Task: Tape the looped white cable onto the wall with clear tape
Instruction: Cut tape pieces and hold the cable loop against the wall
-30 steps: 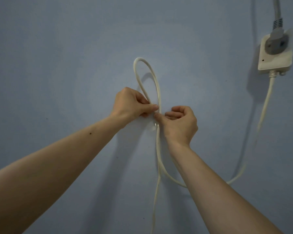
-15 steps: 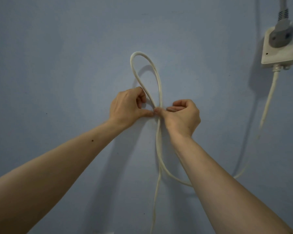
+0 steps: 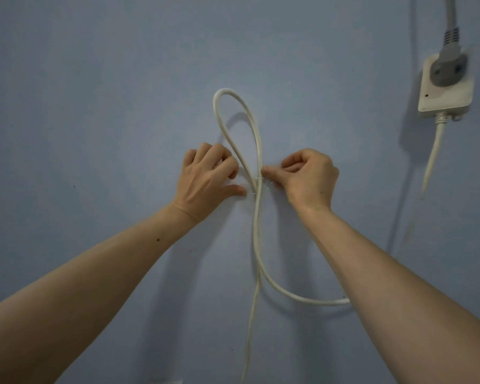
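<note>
The white cable [image 3: 257, 134] forms an upright loop against the blue wall [image 3: 94, 92]; its two strands cross between my hands and hang down. A short strip of clear tape [image 3: 262, 186] glints across the crossing. My left hand [image 3: 205, 178] is to the left of the crossing, fingers curled, its thumb stretched out and pressing the wall right beside the cable. My right hand [image 3: 308, 176] is to the right, fingers curled, its thumb tip pressing at the tape's right end next to the cable.
A white socket box [image 3: 445, 87] with a grey plug sits on the wall at the upper right. Its white lead [image 3: 431, 162] runs down and curves behind my right forearm to join the loop.
My hands have drawn apart from the crossing, each thumb sliding outward along the tape. The cable stays against the wall.
</note>
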